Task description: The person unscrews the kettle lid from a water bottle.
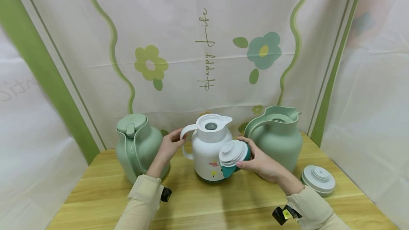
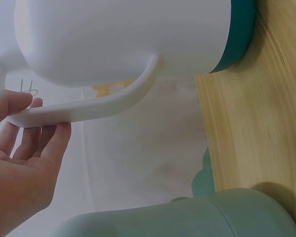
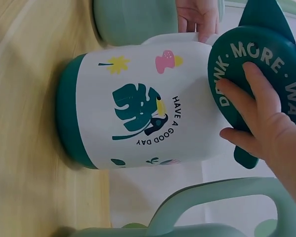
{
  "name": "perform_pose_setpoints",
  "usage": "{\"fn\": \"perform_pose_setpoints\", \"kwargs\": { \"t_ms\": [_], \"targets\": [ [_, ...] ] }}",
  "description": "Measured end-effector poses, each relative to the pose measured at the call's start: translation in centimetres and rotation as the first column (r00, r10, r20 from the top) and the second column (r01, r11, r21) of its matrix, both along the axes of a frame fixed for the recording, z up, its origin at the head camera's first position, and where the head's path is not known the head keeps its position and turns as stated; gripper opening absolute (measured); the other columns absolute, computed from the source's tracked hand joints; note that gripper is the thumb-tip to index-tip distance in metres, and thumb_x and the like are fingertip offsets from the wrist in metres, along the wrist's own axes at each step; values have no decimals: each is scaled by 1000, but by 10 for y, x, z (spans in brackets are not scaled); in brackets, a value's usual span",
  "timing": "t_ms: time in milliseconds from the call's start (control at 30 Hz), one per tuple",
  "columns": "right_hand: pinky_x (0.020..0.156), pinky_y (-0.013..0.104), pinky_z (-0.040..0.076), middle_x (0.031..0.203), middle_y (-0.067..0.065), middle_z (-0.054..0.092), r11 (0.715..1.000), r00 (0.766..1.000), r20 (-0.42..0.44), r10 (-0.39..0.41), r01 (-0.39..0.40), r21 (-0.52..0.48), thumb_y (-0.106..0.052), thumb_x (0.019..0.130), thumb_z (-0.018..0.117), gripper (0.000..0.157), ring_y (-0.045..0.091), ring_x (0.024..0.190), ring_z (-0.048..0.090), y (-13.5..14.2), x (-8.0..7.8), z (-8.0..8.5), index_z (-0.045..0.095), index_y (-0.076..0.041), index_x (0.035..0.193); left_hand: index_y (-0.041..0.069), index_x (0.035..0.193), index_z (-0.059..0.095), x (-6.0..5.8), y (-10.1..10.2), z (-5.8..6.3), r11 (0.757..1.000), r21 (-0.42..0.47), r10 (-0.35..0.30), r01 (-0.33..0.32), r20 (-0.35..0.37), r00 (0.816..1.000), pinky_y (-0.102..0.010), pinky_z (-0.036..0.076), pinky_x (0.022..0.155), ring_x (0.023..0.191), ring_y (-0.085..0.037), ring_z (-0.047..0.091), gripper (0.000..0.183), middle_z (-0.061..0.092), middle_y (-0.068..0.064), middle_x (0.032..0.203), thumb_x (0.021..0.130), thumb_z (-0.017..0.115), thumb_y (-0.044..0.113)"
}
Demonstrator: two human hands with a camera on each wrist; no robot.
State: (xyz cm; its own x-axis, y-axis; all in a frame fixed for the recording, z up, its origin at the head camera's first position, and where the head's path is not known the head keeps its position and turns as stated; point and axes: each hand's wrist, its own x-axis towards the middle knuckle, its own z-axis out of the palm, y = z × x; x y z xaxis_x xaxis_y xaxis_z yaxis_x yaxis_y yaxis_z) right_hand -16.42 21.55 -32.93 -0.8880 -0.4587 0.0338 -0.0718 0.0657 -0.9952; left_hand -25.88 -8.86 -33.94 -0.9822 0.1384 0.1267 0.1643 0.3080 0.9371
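Observation:
A white thermos jug [image 1: 207,152] with a teal base stands upright on the table, its mouth uncovered and its spout pointing right. My left hand [image 1: 170,146] grips the upper part of its handle [image 2: 98,106], thumb on one side and fingertips on the other. In my right hand [image 1: 263,162] is the jug's teal and white lid [image 1: 232,152], tilted in front of the jug's right side with its white underside toward the head camera. The right wrist view shows the lid's lettered teal top [image 3: 259,74], with my fingers spread across it.
Left of the white jug stands a green thermos jug [image 1: 140,148] with its lid on. To the right is a larger green jug [image 1: 278,141] without a lid. A pale round lid [image 1: 318,179] lies at the right on the wooden table [image 1: 191,208]. Behind hangs a printed curtain [image 1: 179,20].

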Motion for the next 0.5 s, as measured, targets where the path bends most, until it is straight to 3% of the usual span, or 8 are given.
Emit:
{"fn": "perform_pose_setpoints", "kwargs": {
  "t_ms": [267,500],
  "targets": [
    [96,20,45,149,30,19,998,998,56,25,-21,-67,-16,90,65,91,12,121,47,2,2,1,-2,-6,151,7,134,54,1,1,0,1000,3,5,-5,9,1000,-39,47,100,114,-27,58,41,64,-16,123,93,57,7],
    [100,15,36,149,28,24,999,1000,6,-21,20,29,-15,83,73,98,30,134,33,2,1,-2,3,3,150,7,135,53,1,1,1,1000,6,7,-7,17,1000,-41,47,101,116,-28,58,42,63,-16,124,94,57,8]
  ]
}}
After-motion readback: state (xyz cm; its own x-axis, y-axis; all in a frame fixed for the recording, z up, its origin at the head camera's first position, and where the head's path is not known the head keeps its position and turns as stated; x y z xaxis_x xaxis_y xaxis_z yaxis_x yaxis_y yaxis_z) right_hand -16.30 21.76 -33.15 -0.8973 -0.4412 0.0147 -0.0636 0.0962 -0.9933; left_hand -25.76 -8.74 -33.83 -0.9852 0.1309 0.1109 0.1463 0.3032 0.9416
